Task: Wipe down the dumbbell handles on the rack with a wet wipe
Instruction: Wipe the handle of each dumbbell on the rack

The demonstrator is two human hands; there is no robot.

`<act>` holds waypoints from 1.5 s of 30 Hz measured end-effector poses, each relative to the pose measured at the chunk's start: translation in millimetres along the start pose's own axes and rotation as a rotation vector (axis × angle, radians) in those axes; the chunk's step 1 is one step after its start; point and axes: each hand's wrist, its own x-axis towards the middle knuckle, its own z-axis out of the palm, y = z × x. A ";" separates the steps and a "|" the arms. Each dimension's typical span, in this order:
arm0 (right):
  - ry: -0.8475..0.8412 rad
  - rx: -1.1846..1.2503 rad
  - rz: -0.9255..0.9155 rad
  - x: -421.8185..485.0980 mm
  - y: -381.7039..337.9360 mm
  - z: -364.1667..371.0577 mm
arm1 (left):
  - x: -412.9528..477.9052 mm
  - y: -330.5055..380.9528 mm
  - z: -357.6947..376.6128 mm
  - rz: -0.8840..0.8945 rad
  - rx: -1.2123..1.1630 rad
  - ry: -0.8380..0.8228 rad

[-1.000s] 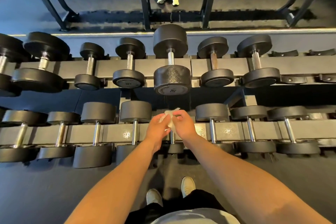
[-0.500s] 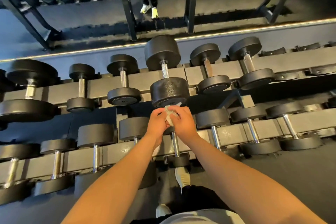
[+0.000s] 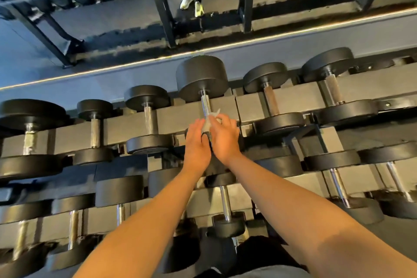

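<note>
Wipe [image 3: 211, 117]: white, bunched between my two hands, against the near end of the handle [image 3: 205, 102].
Handle: on the biggest dumbbell [image 3: 202, 79], mid upper row of the rack [image 3: 171, 119].
Right hand [image 3: 225, 136]: fingers curled over the wipe, gripping it.
Left hand [image 3: 196, 140]: fingers fairly straight against the wipe; whether they pinch it I cannot tell.
Near: lower dumbbells [image 3: 119, 188] under my forearms.
Far: someone's shoes [image 3: 187, 2] on the floor.
</note>
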 end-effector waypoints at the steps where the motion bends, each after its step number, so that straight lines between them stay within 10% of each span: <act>1: 0.008 -0.036 -0.023 -0.3 8.0 -2.6 | 4.0 2.9 6.3 0.005 0.023 -0.008; 5: 0.042 -0.172 -0.041 -4.6 34.8 -5.2 | 6.5 4.6 26.4 0.012 0.258 0.017; 18: 0.143 0.338 0.883 1.4 67.1 -10.8 | 1.2 -6.5 33.5 0.059 0.451 -0.004; 30: 0.025 -0.258 0.003 -21.4 20.5 -4.5 | -12.9 -0.2 -2.6 -0.172 -0.336 0.094; 37: -0.221 -0.561 -0.312 -15.6 -7.7 4.1 | -21.2 -2.2 -8.4 -0.249 -0.410 0.220; 45: -0.447 -0.099 -0.228 2.4 6.3 -20.2 | -3.7 11.7 1.4 -0.068 -0.265 0.014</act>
